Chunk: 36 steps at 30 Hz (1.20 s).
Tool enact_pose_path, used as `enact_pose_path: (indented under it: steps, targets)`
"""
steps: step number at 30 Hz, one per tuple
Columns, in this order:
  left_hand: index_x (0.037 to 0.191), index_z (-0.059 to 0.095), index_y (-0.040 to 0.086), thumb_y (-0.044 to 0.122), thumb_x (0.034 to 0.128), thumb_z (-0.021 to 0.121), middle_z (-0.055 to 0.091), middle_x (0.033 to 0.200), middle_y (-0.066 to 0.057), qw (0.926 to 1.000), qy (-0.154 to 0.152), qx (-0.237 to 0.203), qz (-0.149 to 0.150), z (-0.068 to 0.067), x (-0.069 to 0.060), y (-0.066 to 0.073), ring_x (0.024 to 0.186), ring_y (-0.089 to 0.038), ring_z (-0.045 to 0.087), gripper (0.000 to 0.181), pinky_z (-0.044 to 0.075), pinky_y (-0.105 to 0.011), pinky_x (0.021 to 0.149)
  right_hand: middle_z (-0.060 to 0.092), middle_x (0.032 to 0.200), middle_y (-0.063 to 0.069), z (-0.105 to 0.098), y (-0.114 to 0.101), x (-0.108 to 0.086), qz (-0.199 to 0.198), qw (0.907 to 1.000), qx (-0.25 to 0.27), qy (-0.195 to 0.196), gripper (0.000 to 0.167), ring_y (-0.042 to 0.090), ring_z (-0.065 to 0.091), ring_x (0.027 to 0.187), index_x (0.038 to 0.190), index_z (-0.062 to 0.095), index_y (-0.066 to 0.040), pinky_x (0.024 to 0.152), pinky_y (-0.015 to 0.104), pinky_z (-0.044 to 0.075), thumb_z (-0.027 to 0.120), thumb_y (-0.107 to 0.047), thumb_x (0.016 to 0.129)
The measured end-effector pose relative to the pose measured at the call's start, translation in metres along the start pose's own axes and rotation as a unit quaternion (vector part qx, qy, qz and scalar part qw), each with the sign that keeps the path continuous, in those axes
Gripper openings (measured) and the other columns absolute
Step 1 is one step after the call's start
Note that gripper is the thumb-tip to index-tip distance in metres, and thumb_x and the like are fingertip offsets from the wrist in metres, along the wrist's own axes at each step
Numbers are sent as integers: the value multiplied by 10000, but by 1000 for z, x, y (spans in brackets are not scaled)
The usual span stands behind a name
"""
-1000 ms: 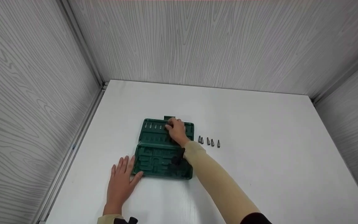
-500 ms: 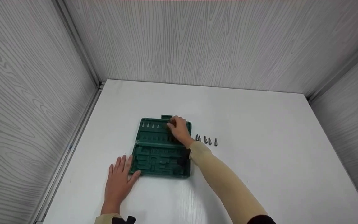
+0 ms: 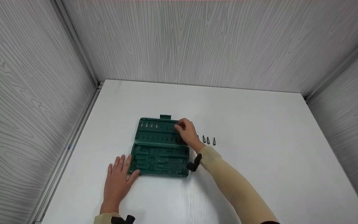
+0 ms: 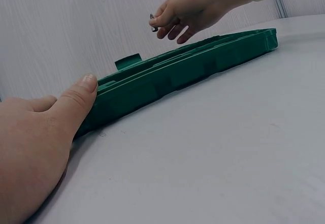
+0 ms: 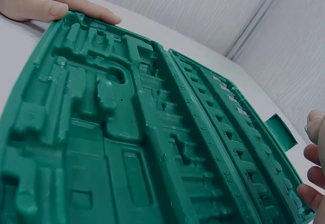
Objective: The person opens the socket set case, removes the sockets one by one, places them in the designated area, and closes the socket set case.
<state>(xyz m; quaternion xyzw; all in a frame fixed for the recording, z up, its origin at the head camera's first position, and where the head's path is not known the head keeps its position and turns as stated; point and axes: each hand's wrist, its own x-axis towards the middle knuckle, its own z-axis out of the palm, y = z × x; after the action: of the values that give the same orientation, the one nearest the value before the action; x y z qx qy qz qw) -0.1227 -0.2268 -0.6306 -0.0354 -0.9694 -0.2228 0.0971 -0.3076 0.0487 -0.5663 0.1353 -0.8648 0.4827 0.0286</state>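
Bit [image 4: 153,25] at upper centre of left-wrist view, in the air above the case [image 3: 158,160]; right hand [image 3: 187,130] pinches it, narrow grip. Looks metal: light, stiff, probably slippery; best pinched mid-body. Case lies unfolded, centre of head view; likely light, rigid plastic, hold by rim. Left hand [image 3: 117,183] fingers straight, thumb on its lower-left corner. Seated bits [image 3: 151,125] upper left in case; loose bits [image 3: 208,140] right of it.
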Motion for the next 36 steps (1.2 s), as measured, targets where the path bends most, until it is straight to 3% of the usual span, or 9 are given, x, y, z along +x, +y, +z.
enact_pose_path:
  steps: [18,27,36]
  targets:
    - [1492,230,204,606,904,420,257,1501,-137,10000,21,41,11,0,1,-2,1392,-319,147,737,69,-515,1105,578,953,47,-28,15,-41,207,9977,381,515,176,179,523,862,1019,598,-52,726,321,453,602,-198,921]
    - [1492,231,200,592,910,426,268,1496,-142,9999,90,110,95,0,1,-1,1387,-324,162,729,77,-514,1105,590,898,32,-57,31,-65,468,9923,567,994,117,179,515,793,942,619,-57,677,301,441,651,-150,881]
    - [1496,215,198,595,908,426,257,1498,-154,9999,77,91,92,2,1,1,1385,-337,161,740,74,-522,1102,583,917,73,-94,53,-78,891,9878,293,1245,154,207,507,821,943,649,-23,698,314,420,683,-145,855]
